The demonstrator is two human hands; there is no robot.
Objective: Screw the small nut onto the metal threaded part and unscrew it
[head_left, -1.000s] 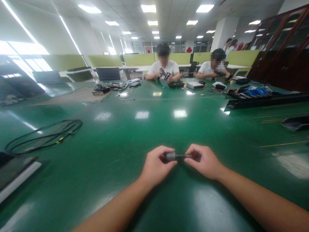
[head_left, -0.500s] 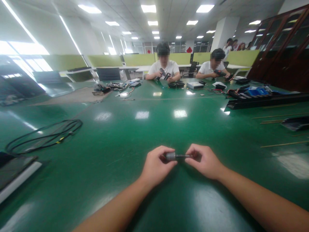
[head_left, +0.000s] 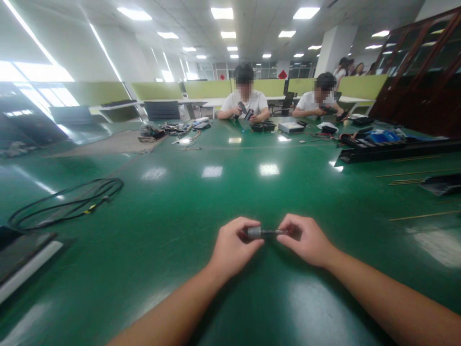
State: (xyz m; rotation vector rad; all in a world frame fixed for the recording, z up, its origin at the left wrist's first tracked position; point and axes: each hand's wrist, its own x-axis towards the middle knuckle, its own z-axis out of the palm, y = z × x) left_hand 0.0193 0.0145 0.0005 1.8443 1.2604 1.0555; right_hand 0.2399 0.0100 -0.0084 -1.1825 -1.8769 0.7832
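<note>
Close to me over the green table, my left hand (head_left: 234, 245) is curled around a grey cylinder (head_left: 254, 232), thumb below it and fingers above. A thin dark shaft (head_left: 268, 232) runs from the cylinder to the right, roughly level. Its far end lies between the thumb and fingers of my right hand (head_left: 304, 240), which are closed on it. The two look like one piece, though the exact kind is too small to tell. Part of the cylinder is hidden by my left fingers.
A coiled black cable (head_left: 68, 202) lies at the left, above a dark flat device (head_left: 25, 254). Thin brass-coloured rods (head_left: 425, 216) and a black channel (head_left: 389, 150) are at the right. Across the table (head_left: 180, 202) two people sit among tools, wires and boxes.
Both hands keep almost the same place and grip on the piece. In the far background, people have shifted slightly.
</note>
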